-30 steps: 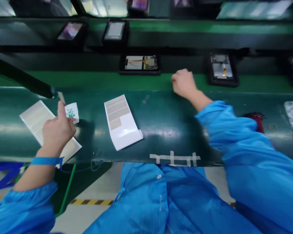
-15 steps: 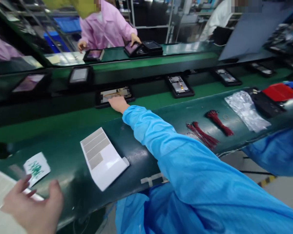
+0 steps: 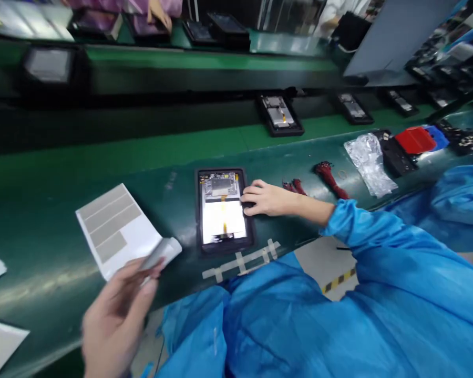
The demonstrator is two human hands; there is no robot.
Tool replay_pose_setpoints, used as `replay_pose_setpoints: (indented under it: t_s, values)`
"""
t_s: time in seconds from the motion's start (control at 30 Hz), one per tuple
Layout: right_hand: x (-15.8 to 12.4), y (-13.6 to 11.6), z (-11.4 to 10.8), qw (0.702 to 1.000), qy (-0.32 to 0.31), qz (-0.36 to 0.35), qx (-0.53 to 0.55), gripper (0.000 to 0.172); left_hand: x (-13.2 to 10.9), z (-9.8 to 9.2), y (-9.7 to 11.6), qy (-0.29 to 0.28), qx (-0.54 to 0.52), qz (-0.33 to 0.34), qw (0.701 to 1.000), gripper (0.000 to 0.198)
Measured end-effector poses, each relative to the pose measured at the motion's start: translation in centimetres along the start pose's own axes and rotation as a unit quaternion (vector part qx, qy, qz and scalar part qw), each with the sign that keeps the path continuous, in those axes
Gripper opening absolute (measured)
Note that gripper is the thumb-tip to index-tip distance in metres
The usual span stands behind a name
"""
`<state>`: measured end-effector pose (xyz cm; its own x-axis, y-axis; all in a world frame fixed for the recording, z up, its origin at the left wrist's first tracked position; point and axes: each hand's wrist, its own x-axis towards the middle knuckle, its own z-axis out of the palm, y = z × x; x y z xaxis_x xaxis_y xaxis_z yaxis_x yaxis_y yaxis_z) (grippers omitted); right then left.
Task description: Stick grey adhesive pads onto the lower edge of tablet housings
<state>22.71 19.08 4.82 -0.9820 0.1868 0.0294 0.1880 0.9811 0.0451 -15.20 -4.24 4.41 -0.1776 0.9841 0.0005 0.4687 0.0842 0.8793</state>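
An open black tablet (image 3: 223, 210), its circuit board and shiny inner plate showing, lies on the dark green bench (image 3: 55, 252) in front of me. My right hand (image 3: 266, 198) rests on its right edge, fingers curled against the frame. My left hand (image 3: 116, 315) is blurred at the lower left, fingers pinching a grey strip (image 3: 154, 255) at the curled corner of a white backing sheet (image 3: 116, 228) that carries more grey strips.
More opened tablets (image 3: 279, 114) ride the green conveyor (image 3: 142, 152) behind the bench. Bundles of red wires (image 3: 329, 177), a clear plastic bag (image 3: 368, 163), and red and blue boxes (image 3: 415, 140) lie at the right. Other workers stand across the line.
My right hand pulled the tablet from the conveyor onto the bench. My left hand let go of the small printed label and moved right to the strip sheet, taking a grey strip.
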Motion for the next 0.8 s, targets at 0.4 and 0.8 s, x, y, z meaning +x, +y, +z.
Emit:
replay_pose_setpoints:
  t_s: [0.4,0.8]
  values:
    - [1.9,-14.3,-2.2,0.762,0.286,0.354,0.46,0.009,2.6,9.5,6.9,-0.165,-0.054,0.089,0.981,0.011]
    - [-0.7,-12.5,0.2,0.696,0.239,0.463,0.495,0.011,0.5,11.7,1.2,-0.052,0.18,0.308,0.933,0.005]
